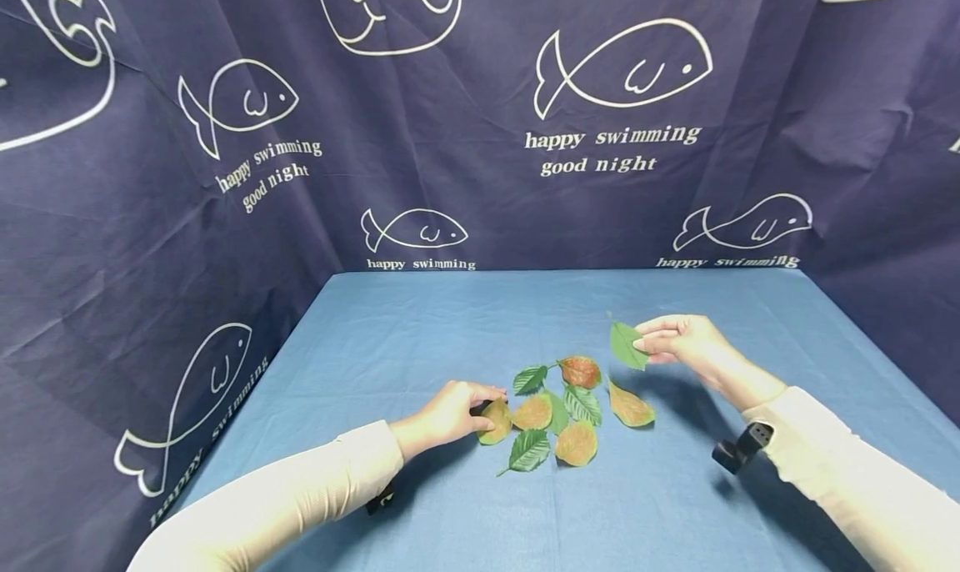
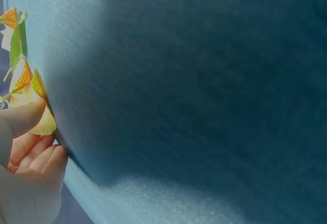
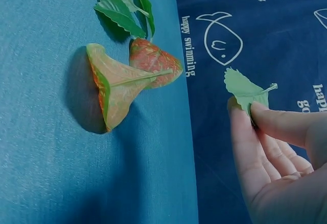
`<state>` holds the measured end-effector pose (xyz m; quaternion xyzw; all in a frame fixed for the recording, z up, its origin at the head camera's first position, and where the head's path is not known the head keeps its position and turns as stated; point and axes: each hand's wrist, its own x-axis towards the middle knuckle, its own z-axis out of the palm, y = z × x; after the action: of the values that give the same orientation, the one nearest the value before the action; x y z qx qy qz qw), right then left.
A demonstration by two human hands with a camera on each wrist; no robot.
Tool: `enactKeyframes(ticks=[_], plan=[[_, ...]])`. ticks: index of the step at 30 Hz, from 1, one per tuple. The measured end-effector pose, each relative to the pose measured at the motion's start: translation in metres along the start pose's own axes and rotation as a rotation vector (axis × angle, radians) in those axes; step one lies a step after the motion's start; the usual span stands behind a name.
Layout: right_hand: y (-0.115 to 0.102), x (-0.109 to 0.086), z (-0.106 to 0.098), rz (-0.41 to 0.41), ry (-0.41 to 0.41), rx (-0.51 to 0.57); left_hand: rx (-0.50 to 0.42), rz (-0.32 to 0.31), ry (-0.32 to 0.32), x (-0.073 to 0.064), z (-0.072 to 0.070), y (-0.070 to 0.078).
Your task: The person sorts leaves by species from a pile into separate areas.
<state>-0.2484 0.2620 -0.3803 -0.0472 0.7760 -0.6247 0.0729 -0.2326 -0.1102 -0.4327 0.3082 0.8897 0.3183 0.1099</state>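
The surface (image 1: 420, 330) is blue; the backdrop (image 1: 487, 147) behind it is navy with white fish (image 1: 643, 77) and lettering (image 1: 612, 137). Leaves (image 1: 576, 444) on it are green, mottled orange-green or rusty red; sleeves (image 1: 330, 472) are cream.

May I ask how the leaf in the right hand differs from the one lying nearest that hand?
The held leaf is green, the lying leaf yellow-orange with some green. The held leaf's edge is toothed, the lying leaf's smooth. The right hand pinches the held leaf, while the lying leaf rests on the cloth. Both show a stalk.
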Motion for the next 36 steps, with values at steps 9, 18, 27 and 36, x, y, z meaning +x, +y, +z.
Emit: enactKeyframes(ticks=[9, 18, 27, 36], plan=[[-0.001, 0.010, -0.009, -0.019, 0.052, 0.021, 0.021, -0.001, 0.000, -0.001, -0.002, 0.002], [0.001, 0.022, -0.026, 0.014, 0.088, -0.012, 0.006, -0.011, 0.000, -0.002, -0.001, 0.002], [0.003, 0.024, -0.034, 0.062, 0.105, 0.014, -0.053, -0.049, -0.007, -0.005, 0.001, 0.005], [0.007, 0.026, -0.046, 0.096, 0.167, 0.042, -0.065, -0.049, 0.004, -0.005, 0.002, 0.008]])
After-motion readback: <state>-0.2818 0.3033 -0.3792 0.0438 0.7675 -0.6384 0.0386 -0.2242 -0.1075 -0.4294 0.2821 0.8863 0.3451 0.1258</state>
